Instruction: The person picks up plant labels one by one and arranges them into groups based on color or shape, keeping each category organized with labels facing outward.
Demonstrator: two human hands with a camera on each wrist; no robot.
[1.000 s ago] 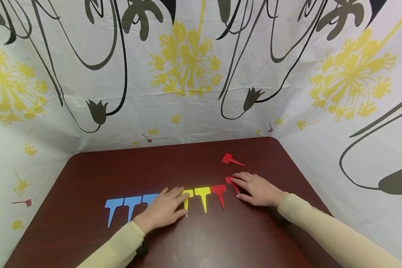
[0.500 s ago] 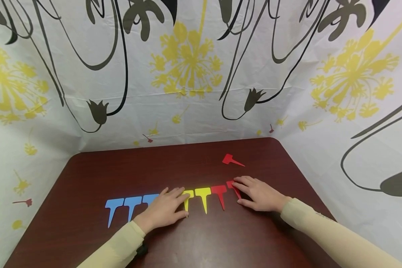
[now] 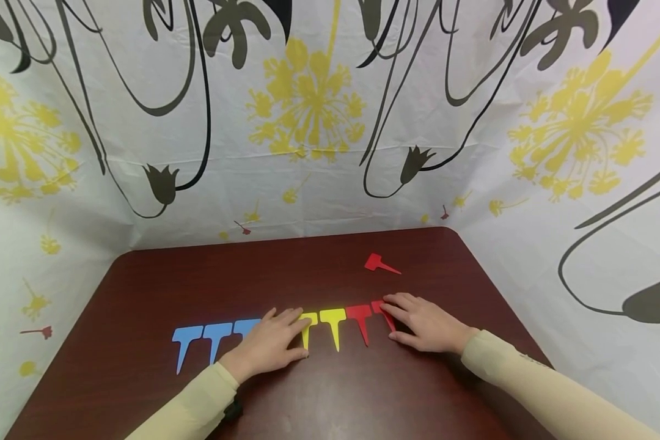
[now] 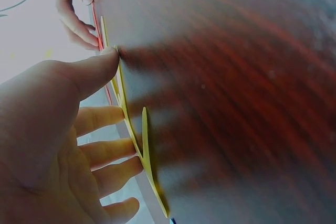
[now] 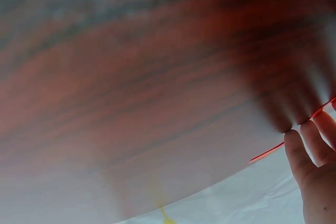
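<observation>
T-shaped plastic plant labels lie in a row in the head view. Three blue plant labels (image 3: 187,334) are at the left end. My left hand (image 3: 266,343) rests palm down with spread fingers, touching a yellow plant label (image 3: 310,318) and partly covering the third blue one. Another yellow label (image 4: 147,156), hidden from the head view, shows beneath these fingers in the left wrist view. To the right lie an uncovered yellow label (image 3: 332,316) and a red label (image 3: 359,313). Extended fingertips of my right hand (image 3: 431,324) touch a second red label (image 3: 377,307), covering part of it.
A separate red plant label (image 3: 374,262) lies farther back, tilted, its stem toward the right. The dark red-brown table (image 3: 330,397) has rounded far corners. A white sheet (image 3: 319,201) with a floral print hangs behind and along the sides.
My right hand has drawn the second red label slightly toward me, bringing its head near the first red label's head. The left hand has stayed in place.
</observation>
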